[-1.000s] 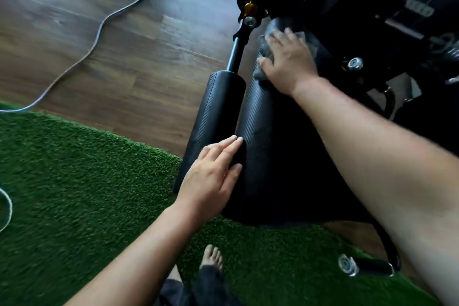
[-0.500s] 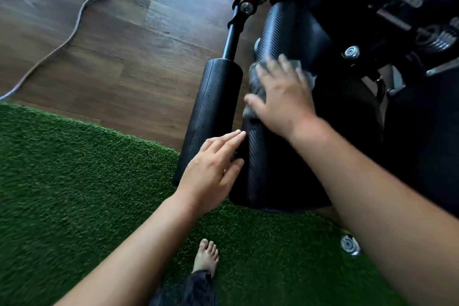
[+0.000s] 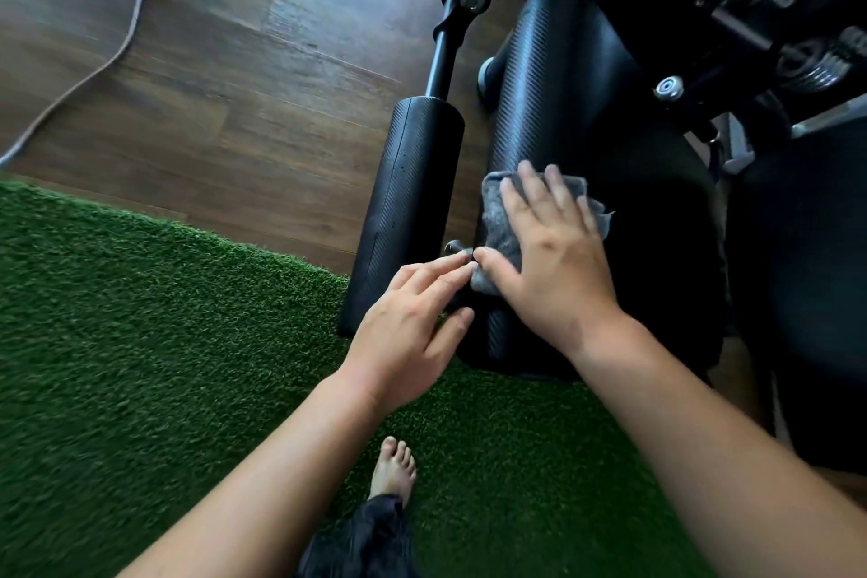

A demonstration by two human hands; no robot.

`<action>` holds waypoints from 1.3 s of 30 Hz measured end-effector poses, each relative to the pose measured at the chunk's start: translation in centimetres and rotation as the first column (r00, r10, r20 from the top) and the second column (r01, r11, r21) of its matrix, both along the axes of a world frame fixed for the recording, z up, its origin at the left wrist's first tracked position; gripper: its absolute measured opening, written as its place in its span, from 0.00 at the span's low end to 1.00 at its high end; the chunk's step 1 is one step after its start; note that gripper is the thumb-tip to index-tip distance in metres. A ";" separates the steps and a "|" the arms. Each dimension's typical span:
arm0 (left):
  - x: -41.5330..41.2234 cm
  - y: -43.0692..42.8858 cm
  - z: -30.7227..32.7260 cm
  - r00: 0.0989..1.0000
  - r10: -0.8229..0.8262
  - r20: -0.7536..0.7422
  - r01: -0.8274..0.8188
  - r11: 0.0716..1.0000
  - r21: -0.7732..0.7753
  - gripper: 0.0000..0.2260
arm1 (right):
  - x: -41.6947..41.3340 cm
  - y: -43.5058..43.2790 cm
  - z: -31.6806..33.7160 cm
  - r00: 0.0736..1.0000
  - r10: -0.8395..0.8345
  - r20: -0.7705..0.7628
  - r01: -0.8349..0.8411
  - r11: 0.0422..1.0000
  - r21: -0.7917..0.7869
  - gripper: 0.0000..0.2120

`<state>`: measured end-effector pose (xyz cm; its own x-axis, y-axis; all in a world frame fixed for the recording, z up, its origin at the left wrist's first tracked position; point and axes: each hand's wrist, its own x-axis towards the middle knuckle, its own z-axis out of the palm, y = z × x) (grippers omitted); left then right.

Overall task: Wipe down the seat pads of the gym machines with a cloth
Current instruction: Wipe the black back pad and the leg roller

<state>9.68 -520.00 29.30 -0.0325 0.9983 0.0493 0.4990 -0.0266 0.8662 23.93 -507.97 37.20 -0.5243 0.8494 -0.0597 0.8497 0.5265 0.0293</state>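
The grey cloth (image 3: 497, 221), limp and light by its look and best driven by a flat palm, lies beneath the spread grip of the right hand (image 3: 558, 263) on the firm seat pad (image 3: 563, 99), the left hand (image 3: 408, 333) resting straight-fingered just beside.

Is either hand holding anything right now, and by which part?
Nothing is gripped. The right hand presses flat on the middle of the crumpled grey cloth against the black textured seat pad; the left hand rests open against the pad's side.
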 end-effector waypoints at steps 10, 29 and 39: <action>0.3 -0.9 -0.2 0.999 -0.036 0.000 0.036 0.999 -0.011 0.26 | -0.8 -0.4 0.1 0.992 -0.099 -0.076 0.102 0.994 0.036 0.36; 0.2 -0.9 -0.3 0.997 -0.076 -0.012 0.076 0.997 0.000 0.28 | 2.9 -4.8 -0.5 0.975 -0.063 -0.211 0.053 0.997 -0.054 0.34; 0.7 -1.1 -0.3 0.999 -0.047 0.001 0.047 0.999 -0.007 0.28 | 3.6 -8.7 -1.1 0.923 -0.240 -0.302 0.238 0.970 -0.042 0.34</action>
